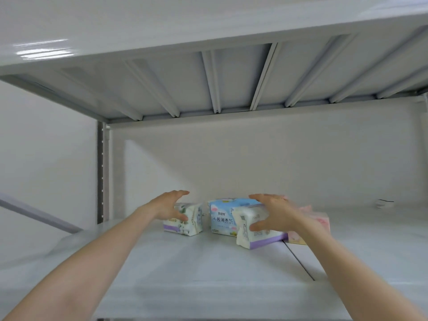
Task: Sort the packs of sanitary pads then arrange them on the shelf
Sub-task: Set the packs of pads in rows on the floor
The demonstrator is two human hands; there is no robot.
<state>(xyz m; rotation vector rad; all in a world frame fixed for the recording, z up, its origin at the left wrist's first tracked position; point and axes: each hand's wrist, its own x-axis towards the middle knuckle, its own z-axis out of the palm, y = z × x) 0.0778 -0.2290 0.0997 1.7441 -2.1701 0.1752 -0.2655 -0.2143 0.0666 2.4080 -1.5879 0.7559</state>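
Several packs of sanitary pads sit near the back of a white shelf (208, 269). At the left lies a white pack with a purple band (191, 224); my left hand (170, 205) curves over its left side with fingers apart. A light blue pack (221, 218) stands in the middle. In front of it, to the right, is a second white and purple pack (252, 237), which my right hand (273, 216) grips from the top and front. A pink pack (322, 222) lies behind my right hand, partly hidden.
The ribbed underside of a white shelf board (231, 77) hangs close above. A perforated upright post (102, 172) stands at the left. The shelf's white back panel (278, 163) is behind the packs. A seam (298, 260) runs through the shelf surface at the right.
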